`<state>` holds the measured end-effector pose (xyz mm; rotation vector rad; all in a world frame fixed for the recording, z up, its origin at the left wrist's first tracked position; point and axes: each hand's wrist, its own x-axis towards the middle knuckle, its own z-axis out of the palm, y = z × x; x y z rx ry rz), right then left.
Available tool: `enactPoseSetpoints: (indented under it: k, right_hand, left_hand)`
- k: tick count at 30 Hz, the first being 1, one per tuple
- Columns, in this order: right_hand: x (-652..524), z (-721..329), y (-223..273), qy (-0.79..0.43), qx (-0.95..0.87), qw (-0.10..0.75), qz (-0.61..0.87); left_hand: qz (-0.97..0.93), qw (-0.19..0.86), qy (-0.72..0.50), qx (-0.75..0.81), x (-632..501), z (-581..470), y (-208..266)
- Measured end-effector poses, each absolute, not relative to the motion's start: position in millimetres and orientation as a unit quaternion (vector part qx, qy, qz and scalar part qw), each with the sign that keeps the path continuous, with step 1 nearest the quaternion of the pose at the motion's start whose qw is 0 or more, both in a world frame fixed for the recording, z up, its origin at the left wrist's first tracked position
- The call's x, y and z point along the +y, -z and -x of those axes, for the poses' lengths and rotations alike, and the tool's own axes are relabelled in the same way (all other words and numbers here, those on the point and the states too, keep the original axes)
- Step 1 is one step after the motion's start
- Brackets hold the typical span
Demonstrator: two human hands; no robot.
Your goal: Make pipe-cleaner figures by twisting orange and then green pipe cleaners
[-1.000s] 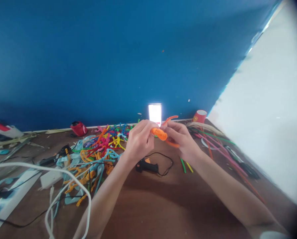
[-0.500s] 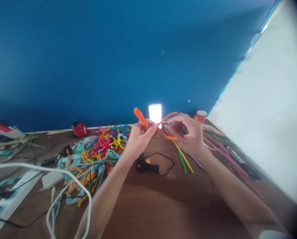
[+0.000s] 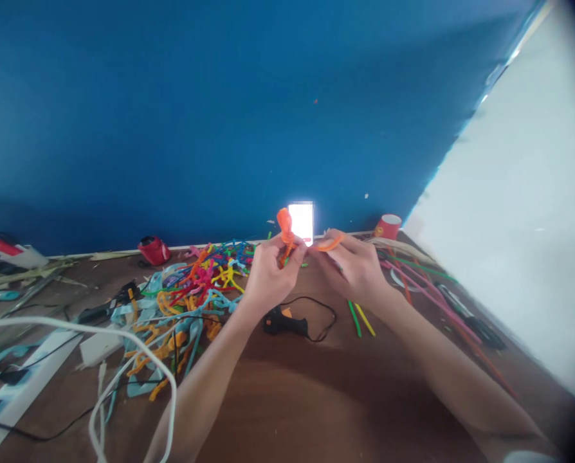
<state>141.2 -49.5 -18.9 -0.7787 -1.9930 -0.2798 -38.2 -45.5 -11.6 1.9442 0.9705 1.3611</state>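
Note:
My left hand (image 3: 273,270) pinches an orange pipe cleaner figure (image 3: 284,222), whose thick rounded end sticks up above the thumb and fingers. Close beside it, my right hand (image 3: 355,265) is closed with its fingertips on an orange strand (image 3: 330,243) at the figure's other side. The fingertips of both hands nearly meet, and the join between them is partly hidden. Behind the hands a bright lit phone screen (image 3: 301,222) stands against the wall. Below them lies a black glue gun (image 3: 285,321) with its cord.
On the left spreads a tangled heap of coloured pipe cleaners (image 3: 186,296). A white cable (image 3: 164,366) and a power strip (image 3: 31,386) lie nearer. Green and yellow pipe cleaners (image 3: 359,319) rest under my right hand. Red cups (image 3: 388,225) stand by the blue wall.
The orange figure has turned more upright in my left hand. My right hand has moved left and closed on its strands, which stood spread apart before.

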Motion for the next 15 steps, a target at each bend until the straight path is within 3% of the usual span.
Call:
enactPoseSetpoints:
  k: [4,7,10,15]
  right_hand:
    - [-55.4,-124.8,17.9,-0.298,-0.689,0.557,0.357]
    - [-58.7,-118.5,16.9,-0.544,-0.543,0.540,0.342]
    - [-58.5,-120.2,14.8,-0.545,-0.538,0.553,0.327]
    - [-57.6,-128.6,9.9,-0.354,-0.668,0.556,0.344]
  left_hand:
    - [-0.782,0.135,-0.517,0.321,-50.4,39.1,8.2]
    - [-0.791,0.077,-0.536,0.286,-51.7,38.0,8.7]
    - [-0.764,0.133,-0.558,0.295,-49.8,36.4,10.1]
    - [-0.718,0.344,-0.518,0.312,-46.2,39.3,6.2]
